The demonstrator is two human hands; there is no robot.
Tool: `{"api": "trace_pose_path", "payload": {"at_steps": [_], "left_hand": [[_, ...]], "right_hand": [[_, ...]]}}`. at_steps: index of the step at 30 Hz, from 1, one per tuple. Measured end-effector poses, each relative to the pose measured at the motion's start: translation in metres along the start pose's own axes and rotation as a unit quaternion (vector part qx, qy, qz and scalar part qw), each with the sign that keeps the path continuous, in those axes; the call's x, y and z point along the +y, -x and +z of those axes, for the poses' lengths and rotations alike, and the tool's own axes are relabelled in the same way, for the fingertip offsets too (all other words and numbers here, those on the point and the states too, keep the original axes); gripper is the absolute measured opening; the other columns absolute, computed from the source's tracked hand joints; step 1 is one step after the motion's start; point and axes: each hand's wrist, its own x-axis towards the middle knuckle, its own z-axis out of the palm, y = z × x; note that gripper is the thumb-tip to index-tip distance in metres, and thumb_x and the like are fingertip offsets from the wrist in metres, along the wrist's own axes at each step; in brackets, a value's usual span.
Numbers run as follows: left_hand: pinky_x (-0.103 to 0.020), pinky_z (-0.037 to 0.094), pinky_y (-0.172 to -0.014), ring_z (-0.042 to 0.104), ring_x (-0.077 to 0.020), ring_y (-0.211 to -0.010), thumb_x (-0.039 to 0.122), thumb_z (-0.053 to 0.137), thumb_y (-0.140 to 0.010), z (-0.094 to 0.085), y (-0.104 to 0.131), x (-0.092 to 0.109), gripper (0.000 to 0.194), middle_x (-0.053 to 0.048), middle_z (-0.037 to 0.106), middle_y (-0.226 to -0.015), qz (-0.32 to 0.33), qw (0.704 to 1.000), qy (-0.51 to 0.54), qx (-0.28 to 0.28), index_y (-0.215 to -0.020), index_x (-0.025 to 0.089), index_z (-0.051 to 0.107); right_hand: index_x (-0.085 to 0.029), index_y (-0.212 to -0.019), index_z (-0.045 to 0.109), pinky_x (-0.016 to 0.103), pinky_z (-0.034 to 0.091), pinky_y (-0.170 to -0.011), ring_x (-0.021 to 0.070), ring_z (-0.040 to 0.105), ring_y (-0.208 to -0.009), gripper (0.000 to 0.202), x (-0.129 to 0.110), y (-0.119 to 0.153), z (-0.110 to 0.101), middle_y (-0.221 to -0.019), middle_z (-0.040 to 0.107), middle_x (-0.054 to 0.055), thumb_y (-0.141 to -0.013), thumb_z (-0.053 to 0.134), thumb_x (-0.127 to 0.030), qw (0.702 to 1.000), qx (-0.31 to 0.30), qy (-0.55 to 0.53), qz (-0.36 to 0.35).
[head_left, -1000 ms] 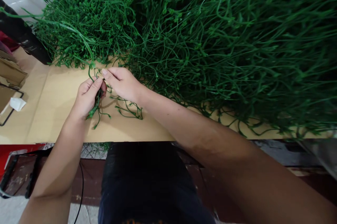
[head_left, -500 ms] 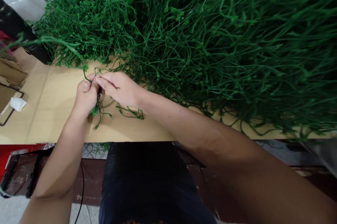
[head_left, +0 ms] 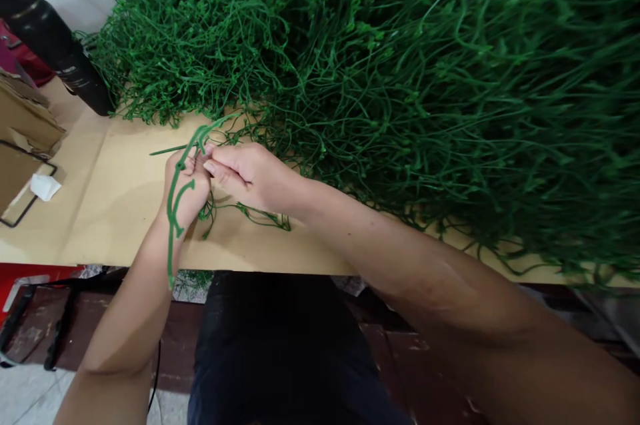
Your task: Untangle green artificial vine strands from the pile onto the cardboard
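Note:
My left hand (head_left: 189, 178) is closed around thin green plastic plant stems, low over the cardboard-coloured tabletop. One long branched stem (head_left: 173, 202) arcs over the back of this hand and hangs down past the wrist. Tips of a small bunch (head_left: 209, 208) poke out below the palm. My right hand (head_left: 245, 172) meets the left, its thumb and forefinger pinched together at the stems; the exact spot they grip is mostly hidden. Just under the right hand, a few loose stems (head_left: 265, 217) lie on the table.
A huge heap of green plastic stems (head_left: 360, 78) covers the back and right of the table (head_left: 120, 212). At the left stand a black bottle (head_left: 60, 45), a cardboard box (head_left: 25, 118) and a black wire frame with a white paper piece (head_left: 45, 186).
The long stem, which stuck out to the upper left, now bends over the left hand and hangs toward me. Both hands remain together; the whole view has shifted slightly.

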Motion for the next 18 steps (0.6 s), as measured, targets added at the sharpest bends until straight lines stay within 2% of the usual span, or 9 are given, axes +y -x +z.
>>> {"api": "trace_pose_path", "payload": {"at_steps": [2, 3, 4, 5, 6, 9, 12, 15, 18], "left_hand": [[-0.022, 0.028, -0.045, 0.036, -0.0056, -0.039, 0.015, 0.051, -0.088, -0.013, -0.012, -0.003, 0.04, 0.006, 0.04, -0.042, -0.064, 0.995, -0.026, 0.068, -0.049, 0.017, 0.041], [-0.022, 0.028, -0.043, 0.035, -0.0057, -0.036, 0.015, 0.045, -0.091, -0.021, -0.018, -0.005, 0.043, 0.007, 0.037, -0.039, -0.107, 0.988, -0.036, 0.108, -0.048, 0.018, 0.039], [-0.022, 0.028, -0.043, 0.035, -0.0057, -0.034, 0.017, 0.04, -0.094, -0.029, -0.022, -0.007, 0.046, 0.007, 0.036, -0.036, -0.14, 0.98, -0.033, 0.138, -0.048, 0.018, 0.038], [-0.022, 0.03, -0.043, 0.039, -0.0063, -0.033, 0.018, 0.037, -0.095, -0.035, -0.025, -0.008, 0.048, 0.006, 0.038, -0.035, -0.178, 0.977, -0.019, 0.117, -0.047, 0.018, 0.038], [-0.021, 0.032, -0.043, 0.041, -0.0061, -0.034, 0.023, 0.039, -0.095, -0.039, -0.025, -0.008, 0.047, 0.006, 0.04, -0.037, -0.174, 0.978, 0.006, 0.111, -0.048, 0.018, 0.04], [-0.02, 0.045, -0.057, 0.058, -0.008, -0.055, 0.039, 0.047, -0.091, -0.038, -0.019, -0.004, 0.042, 0.001, 0.056, -0.056, -0.137, 0.982, 0.126, 0.039, -0.057, 0.016, 0.049], [-0.023, 0.051, -0.066, 0.064, -0.0114, -0.074, 0.047, 0.038, -0.093, -0.027, -0.014, 0.003, 0.045, -0.003, 0.063, -0.072, -0.133, 0.972, 0.195, 0.009, -0.064, 0.016, 0.054], [-0.028, 0.053, -0.075, 0.065, -0.0154, -0.087, 0.05, 0.035, -0.093, -0.023, -0.014, 0.007, 0.045, -0.005, 0.066, -0.079, -0.134, 0.967, 0.215, -0.009, -0.072, 0.017, 0.058], [-0.03, 0.053, -0.081, 0.065, -0.0175, -0.095, 0.049, 0.035, -0.093, -0.027, -0.016, 0.007, 0.042, -0.006, 0.068, -0.087, -0.136, 0.961, 0.239, -0.021, -0.077, 0.018, 0.059]], "right_hand": [[-0.018, -0.065, 0.043, 0.025, 0.025, -0.055, 0.0072, 0.03, -0.055, 0.022, -0.026, 0.003, 0.011, -0.059, 0.039, -0.004, -0.087, 0.044, -0.02, 0.991, -0.104, -0.007, -0.085], [-0.019, -0.071, 0.048, 0.025, 0.025, -0.055, 0.0081, 0.035, -0.059, 0.018, -0.04, 0.004, 0.018, -0.065, 0.047, -0.003, -0.087, 0.046, -0.026, 0.975, -0.169, -0.016, -0.144], [-0.019, -0.076, 0.052, 0.025, 0.024, -0.054, 0.0087, 0.038, -0.06, 0.021, -0.052, 0.005, 0.024, -0.07, 0.051, -0.002, -0.091, 0.043, -0.032, 0.963, -0.197, -0.026, -0.18], [-0.019, -0.078, 0.053, 0.025, 0.024, -0.053, 0.009, 0.038, -0.06, 0.027, -0.062, 0.005, 0.028, -0.073, 0.053, -0.001, -0.093, 0.038, -0.035, 0.959, -0.21, -0.025, -0.188], [-0.018, -0.08, 0.054, 0.025, 0.025, -0.054, 0.009, 0.039, -0.062, 0.028, -0.067, 0.004, 0.03, -0.075, 0.055, -0.001, -0.094, 0.036, -0.033, 0.96, -0.215, -0.011, -0.177], [-0.016, -0.075, 0.053, 0.025, 0.026, -0.058, 0.0085, 0.037, -0.06, 0.029, -0.062, 0.003, 0.017, -0.069, 0.05, -0.001, -0.094, 0.035, -0.028, 0.984, -0.138, 0.04, -0.108], [-0.016, -0.067, 0.051, 0.025, 0.026, -0.058, 0.0076, 0.034, -0.056, 0.031, -0.037, 0.01, -0.016, -0.062, 0.044, -0.002, -0.093, 0.036, -0.026, 0.994, -0.038, 0.107, -0.006], [-0.015, -0.067, 0.053, 0.026, 0.03, -0.06, 0.0091, 0.039, -0.058, 0.032, -0.008, 0.028, -0.05, -0.063, 0.046, 0.001, -0.092, 0.038, -0.028, 0.97, 0.04, 0.215, 0.105], [-0.014, -0.076, 0.058, 0.031, 0.037, -0.069, 0.015, 0.05, -0.074, 0.033, 0.019, 0.046, -0.074, -0.077, 0.053, 0.006, -0.091, 0.04, -0.037, 0.927, 0.136, 0.312, 0.155]]}}
